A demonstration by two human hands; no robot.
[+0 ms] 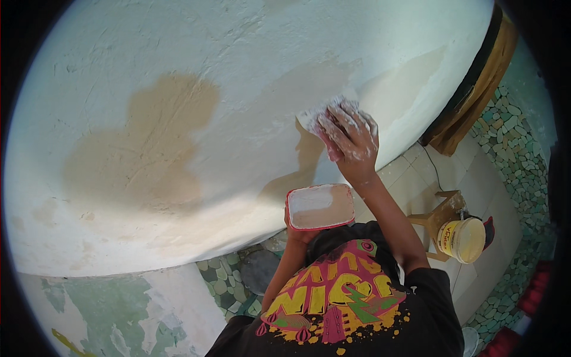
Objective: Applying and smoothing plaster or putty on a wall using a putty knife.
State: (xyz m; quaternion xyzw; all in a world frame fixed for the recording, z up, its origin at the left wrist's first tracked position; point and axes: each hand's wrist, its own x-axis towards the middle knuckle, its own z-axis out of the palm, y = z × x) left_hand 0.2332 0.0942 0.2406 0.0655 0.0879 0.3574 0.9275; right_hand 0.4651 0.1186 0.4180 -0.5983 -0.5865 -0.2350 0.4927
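Observation:
My right hand (352, 135), smeared with white, is closed around a soft pad (313, 121), a sponge or folded cloth coated in white with a pinkish lower edge. The pad is pressed against the pale plastered wall (250, 89). Low before my chest, my left hand (300, 234) grips a rectangular red-rimmed tub (320, 205) from its left side and below; most of its fingers are hidden. Whitish paste or thick paint lies in the tub and crusts its rim. Tan damp-looking patches (148, 149) and fine cracks mark the wall.
On the right stands a small wooden stool (437, 217) beside a yellow-and-white bucket (461, 240), with a thin cable nearby. A brown wooden piece (476, 95) borders the wall. Greenish stone paving (502, 131) edges the tiles. A dark round container (260, 271) sits below left, near peeling green paint (113, 309).

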